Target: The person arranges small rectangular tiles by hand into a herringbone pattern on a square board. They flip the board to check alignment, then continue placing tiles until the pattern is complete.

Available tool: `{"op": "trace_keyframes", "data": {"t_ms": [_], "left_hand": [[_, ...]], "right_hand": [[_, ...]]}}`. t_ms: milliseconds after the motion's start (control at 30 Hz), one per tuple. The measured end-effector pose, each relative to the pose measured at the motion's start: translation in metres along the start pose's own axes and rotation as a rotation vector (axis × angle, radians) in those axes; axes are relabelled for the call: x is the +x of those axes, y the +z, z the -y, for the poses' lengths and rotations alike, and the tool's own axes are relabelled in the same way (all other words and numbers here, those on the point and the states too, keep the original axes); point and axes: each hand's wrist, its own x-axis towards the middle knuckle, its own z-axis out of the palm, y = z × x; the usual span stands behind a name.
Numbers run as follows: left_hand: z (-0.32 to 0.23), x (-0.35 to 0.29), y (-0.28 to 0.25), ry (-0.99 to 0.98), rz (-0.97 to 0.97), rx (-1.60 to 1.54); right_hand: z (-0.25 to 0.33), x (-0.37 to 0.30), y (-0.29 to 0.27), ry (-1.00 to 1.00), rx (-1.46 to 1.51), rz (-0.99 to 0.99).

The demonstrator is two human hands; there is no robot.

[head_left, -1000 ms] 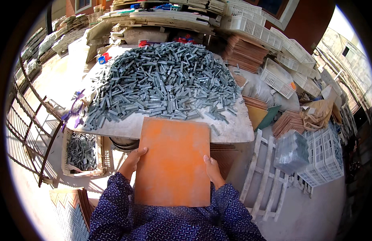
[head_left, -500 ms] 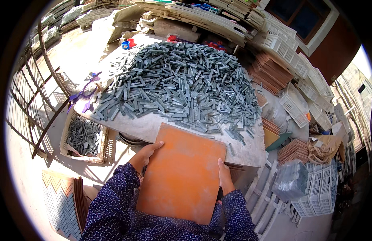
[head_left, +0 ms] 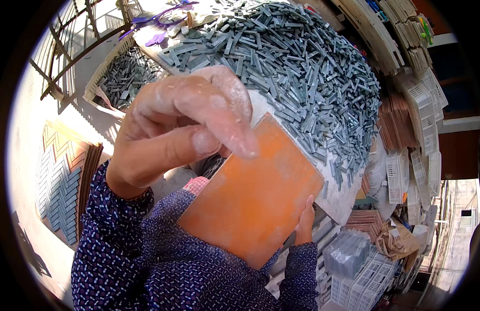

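A flat square orange board (head_left: 250, 192) lies tilted over my lap, its far edge by the table (head_left: 260, 103). My right hand (head_left: 304, 222) grips its right edge, thumb on top; the fingers underneath are hidden. My left hand (head_left: 180, 122) is raised close to the camera, off the board. Its fingers are curled in toward the thumb, dusty at the tips, and I see nothing between them. Beyond the board, a big heap of small grey-green stone strips (head_left: 307, 78) covers much of the table.
At left, a crate (head_left: 95, 83) holds more strips, below a metal railing (head_left: 69, 65). A stack of boards topped with herringbone strips (head_left: 61, 189) stands at lower left. To the right are stacked brown boards (head_left: 398, 122), white plastic crates (head_left: 359, 282) and a clear-wrapped bundle (head_left: 348, 249).
My left hand has let go of the board's left edge and come up toward the camera. The board has turned clockwise, still in my right hand. The view has tilted and swung.
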Motion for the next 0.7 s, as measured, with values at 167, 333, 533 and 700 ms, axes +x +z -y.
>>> {"op": "trace_keyframes", "data": {"t_ms": [167, 333, 533, 700], "left_hand": [[-0.036, -0.013, -0.009, 0.043, 0.250, -0.298], [-0.026, -0.027, -0.007, -0.170, 0.156, -0.460], [-0.037, -0.031, -0.002, -0.136, 0.208, -0.559], [-0.031, -0.045, -0.002, -0.161, 0.160, -0.508]], "right_hand": [[-0.009, -0.002, 0.005, -0.027, 0.000, 0.019], [-0.014, 0.005, 0.000, -0.041, -0.062, -0.046], [-0.016, 0.015, 0.000, -0.058, -0.031, 0.004], [-0.027, 0.010, -0.009, -0.004, -0.015, -0.038]]}}
